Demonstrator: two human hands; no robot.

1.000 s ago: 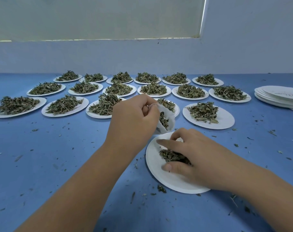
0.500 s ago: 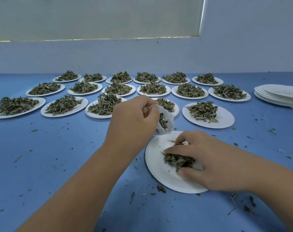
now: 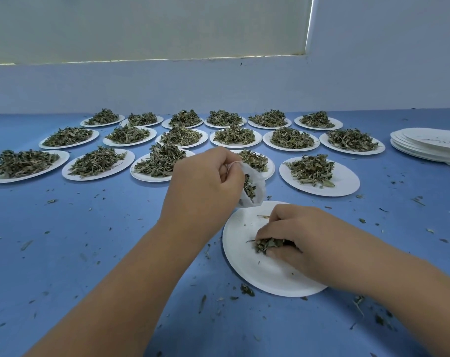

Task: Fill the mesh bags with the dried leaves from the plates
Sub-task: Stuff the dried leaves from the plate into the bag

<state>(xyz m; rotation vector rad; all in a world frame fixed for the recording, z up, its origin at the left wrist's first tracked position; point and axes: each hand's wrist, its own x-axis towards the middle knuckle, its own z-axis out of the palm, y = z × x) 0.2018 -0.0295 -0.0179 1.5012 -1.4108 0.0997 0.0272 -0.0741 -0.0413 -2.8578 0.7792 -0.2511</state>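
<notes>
Mesh bag | lower part hidden behind left hand

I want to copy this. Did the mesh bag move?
No. The mesh bag stays in the left hand, at the far rim of the near plate.

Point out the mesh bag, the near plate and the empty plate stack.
mesh bag (image 3: pixel 260 194), head view, white side wall.
near plate (image 3: pixel 244 267), head view, bare left part.
empty plate stack (image 3: pixel 428 139), head view, top plate.
</notes>
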